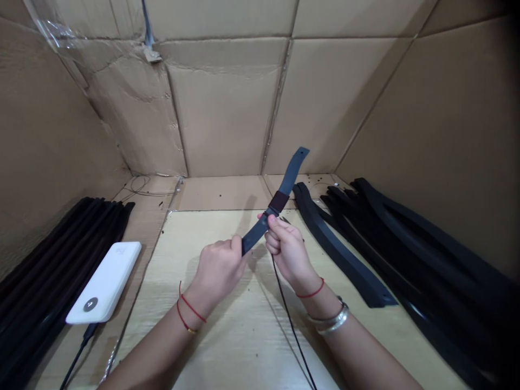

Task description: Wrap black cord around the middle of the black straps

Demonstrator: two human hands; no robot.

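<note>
A flat dark grey strap point(291, 176) slants up and away over the middle of the board, with a small hole near its far tip. Around its middle sits a dark brown band point(279, 201). My left hand point(221, 265) is closed in a fist on the strap's near end. Just below the band, my right hand point(286, 244) is closed, its thumb pressed against the strap's edge. A thin black cord point(289, 319) runs down out of that hand. Behind the right hand a small dark pointed tip shows; what it belongs to is hidden.
Long black strips lie in a pile point(422, 271) at right, with one grey-black strip point(341, 254) nearer the middle. More dark strips point(69, 249) are stacked at left, beside a white power bank point(108, 281) with a cable. Cardboard walls point(227, 108) enclose the pale board point(179, 303).
</note>
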